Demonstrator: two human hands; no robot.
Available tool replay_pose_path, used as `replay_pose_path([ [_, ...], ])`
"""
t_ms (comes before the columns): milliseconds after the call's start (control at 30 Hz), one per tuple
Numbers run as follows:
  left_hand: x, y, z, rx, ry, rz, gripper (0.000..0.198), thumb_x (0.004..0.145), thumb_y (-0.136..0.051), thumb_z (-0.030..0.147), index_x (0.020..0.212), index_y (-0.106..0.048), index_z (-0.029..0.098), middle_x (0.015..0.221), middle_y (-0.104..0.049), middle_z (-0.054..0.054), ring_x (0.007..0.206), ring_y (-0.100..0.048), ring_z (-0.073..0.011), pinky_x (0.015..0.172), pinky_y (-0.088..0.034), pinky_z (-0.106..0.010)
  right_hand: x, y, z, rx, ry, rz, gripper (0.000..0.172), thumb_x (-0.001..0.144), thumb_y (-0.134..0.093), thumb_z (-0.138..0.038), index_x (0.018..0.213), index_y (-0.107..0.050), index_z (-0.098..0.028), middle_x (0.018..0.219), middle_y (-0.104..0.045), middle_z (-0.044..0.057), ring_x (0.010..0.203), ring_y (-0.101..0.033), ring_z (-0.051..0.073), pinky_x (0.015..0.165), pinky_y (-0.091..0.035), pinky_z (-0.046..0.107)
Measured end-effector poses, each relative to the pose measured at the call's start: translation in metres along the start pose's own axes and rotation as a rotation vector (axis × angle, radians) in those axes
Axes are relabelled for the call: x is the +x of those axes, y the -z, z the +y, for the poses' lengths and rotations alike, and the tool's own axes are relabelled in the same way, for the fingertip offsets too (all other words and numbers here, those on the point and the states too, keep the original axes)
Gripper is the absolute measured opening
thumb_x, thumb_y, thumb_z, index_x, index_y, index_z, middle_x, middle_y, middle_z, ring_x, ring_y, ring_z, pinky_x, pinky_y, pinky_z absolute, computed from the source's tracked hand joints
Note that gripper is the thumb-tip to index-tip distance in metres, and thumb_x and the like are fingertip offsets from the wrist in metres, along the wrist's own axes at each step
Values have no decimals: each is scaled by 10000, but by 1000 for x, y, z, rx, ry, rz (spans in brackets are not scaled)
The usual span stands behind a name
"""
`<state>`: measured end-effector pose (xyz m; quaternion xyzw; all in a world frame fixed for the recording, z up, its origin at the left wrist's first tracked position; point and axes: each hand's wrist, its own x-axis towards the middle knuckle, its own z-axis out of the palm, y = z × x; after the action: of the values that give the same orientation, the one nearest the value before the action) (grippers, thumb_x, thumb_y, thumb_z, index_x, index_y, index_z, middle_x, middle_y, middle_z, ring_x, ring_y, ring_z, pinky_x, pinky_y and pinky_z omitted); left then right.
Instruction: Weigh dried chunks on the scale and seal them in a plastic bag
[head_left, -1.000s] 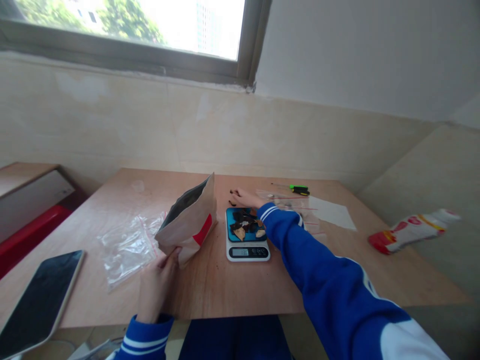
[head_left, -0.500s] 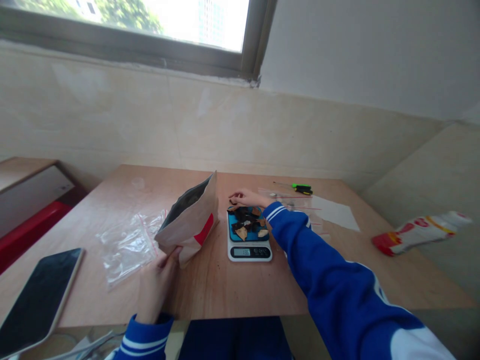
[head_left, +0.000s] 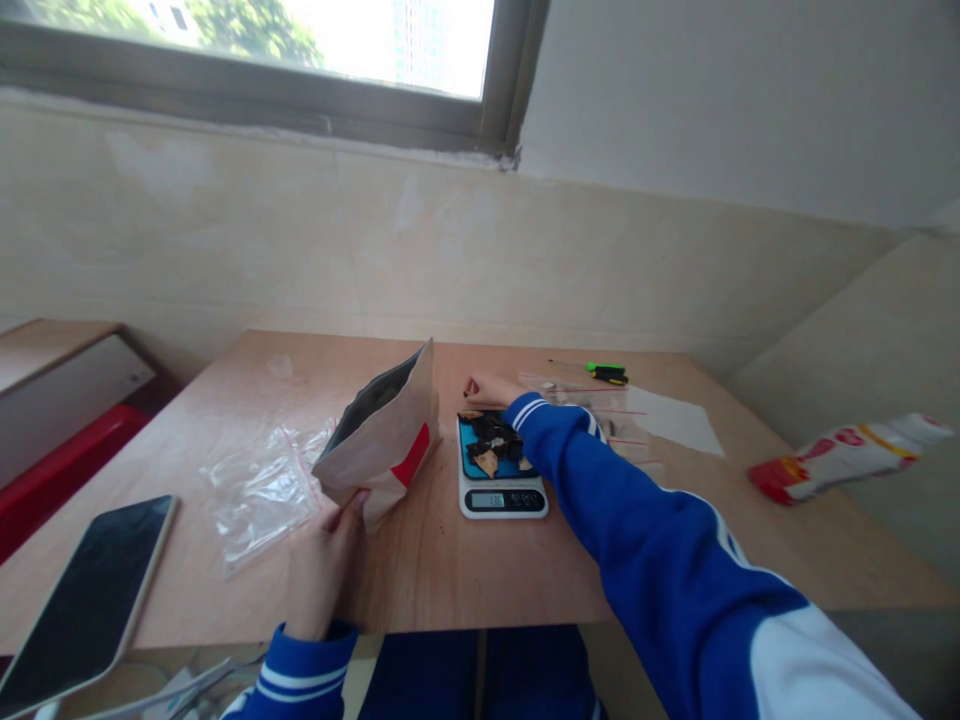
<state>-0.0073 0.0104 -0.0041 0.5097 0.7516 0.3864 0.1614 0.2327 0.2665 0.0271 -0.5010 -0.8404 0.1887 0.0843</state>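
Left hand (head_left: pixel 324 570) fingers pinching paper pouch (head_left: pixel 384 440) bottom corner, clear bag (head_left: pixel 262 488) just left, right hand (head_left: pixel 487 388) fingers lying together flat on the bench (head_left: pixel 450 570) behind loaded scale (head_left: pixel 501 470), screwdriver (head_left: pixel 606 372) beyond, phone (head_left: pixel 82 600) far left

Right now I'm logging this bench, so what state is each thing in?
Paper pouch: open, tilted, held by left hand.
Scale: switched on, dark pieces on it.
Right hand: on table behind scale, grip unclear.
Zip bag: flat, crumpled.
Tablet: screen dark.
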Motion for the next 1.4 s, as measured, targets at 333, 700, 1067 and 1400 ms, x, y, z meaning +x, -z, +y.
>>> replay_pose_path([
  [333, 2, -2, 5, 24, 25, 10, 444, 762, -467, 528, 659, -689, 158, 530, -610, -40, 506, -515, -167, 512, -356, -264, -94, 57, -13, -60, 161, 107, 175, 800, -645, -222, 960, -652, -149, 973, -652, 94, 895, -598, 203, 801, -445, 294],
  [700, 2, 0, 10, 38, 63, 10, 468, 748, -466, 563, 576, -643, 166, 502, -586, -35, 510, -500, -168, 519, -362, -268, -177, 44, -25, 17, 294, 54, 137, 840, -616, -206, 976, -620, -220, 1009, -580, 69, 1012, -560, 214, 895, -445, 341],
  [1067, 2, 0, 11, 22, 84, -2, 461, 746, -472, 552, 647, -680, 152, 549, -617, -51, 574, -546, -198, 557, -382, -280, -194, 24, -24, -1, 259, 141, 124, 850, -603, -189, 966, -632, -224, 1035, -590, 84, 1029, -560, 225, 917, -450, 370],
  [1400, 2, 0, 10, 46, 52, -8, 462, 765, -461, 551, 607, -650, 160, 536, -602, -42, 563, -534, -187, 555, -370, -280, -190, 12, -20, -78, 195, 214, 226, 864, -564, -168, 1078, -628, -197, 1169, -583, 117, 1142, -528, 268, 962, -426, 465],
])
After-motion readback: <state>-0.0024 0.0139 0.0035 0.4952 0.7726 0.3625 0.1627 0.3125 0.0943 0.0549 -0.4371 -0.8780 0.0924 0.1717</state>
